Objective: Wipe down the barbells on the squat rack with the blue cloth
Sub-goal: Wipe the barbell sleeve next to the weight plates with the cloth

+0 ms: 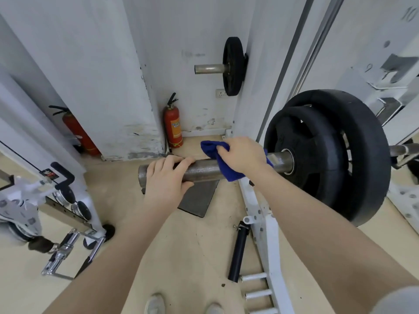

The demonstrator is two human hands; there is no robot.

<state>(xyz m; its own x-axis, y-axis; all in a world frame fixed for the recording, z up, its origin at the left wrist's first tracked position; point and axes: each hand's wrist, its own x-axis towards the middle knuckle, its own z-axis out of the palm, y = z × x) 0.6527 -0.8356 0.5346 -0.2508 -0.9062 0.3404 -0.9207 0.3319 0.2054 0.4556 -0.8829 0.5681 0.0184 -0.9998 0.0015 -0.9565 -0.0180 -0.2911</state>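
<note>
The barbell's grey metal sleeve [204, 169] runs across the middle of the view, with two black weight plates [328, 155] loaded on its right part. My left hand [166, 180] grips the sleeve near its free left end, thumb underneath. My right hand [241, 154] holds the blue cloth [217, 152] wrapped over the sleeve, just left of the plates. Part of the cloth hangs below the bar. The bar's shaft [403, 149] continues right beyond the plates.
The white squat rack frame [269, 225] stands below and right, a black tube [238, 250] leaning on it. A higher sleeve with one black plate [232, 65] sits against the wall. Two red fire extinguishers [173, 125] stand on the floor. A cable machine [68, 200] is at left.
</note>
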